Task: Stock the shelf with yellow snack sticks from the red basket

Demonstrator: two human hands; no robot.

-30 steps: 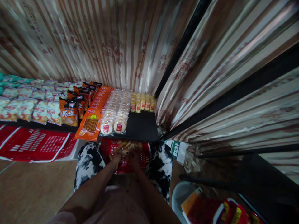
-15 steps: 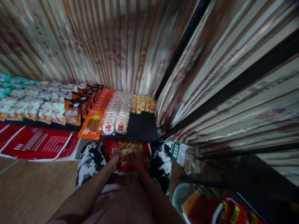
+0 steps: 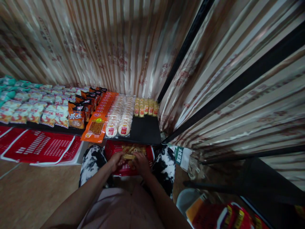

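Snack pack (image 3: 129,156): held up between both hands, over the red basket (image 3: 149,156).
Left hand (image 3: 116,160): fingers closed on the pack's left end.
Right hand (image 3: 141,163): closed on its right end.
Basket: sits between the knees, close and easy to reach.

Basket (image 3: 147,156) below shelf (image 3: 145,132)

A glossy striped curtain of beige and brown cloth with faded reddish flower prints (image 3: 102,47) hangs across the back and down the right side, catching dim light in soft streaks. Black metal bars (image 3: 188,44) cross it at a slant on the right. Below runs a low black shelf (image 3: 145,130), its bare part dark and matt. The floor is smooth brown board (image 3: 35,194), dull and shadowed. A flat red plastic lattice panel (image 3: 38,148) lies on it by the shelf's front edge.
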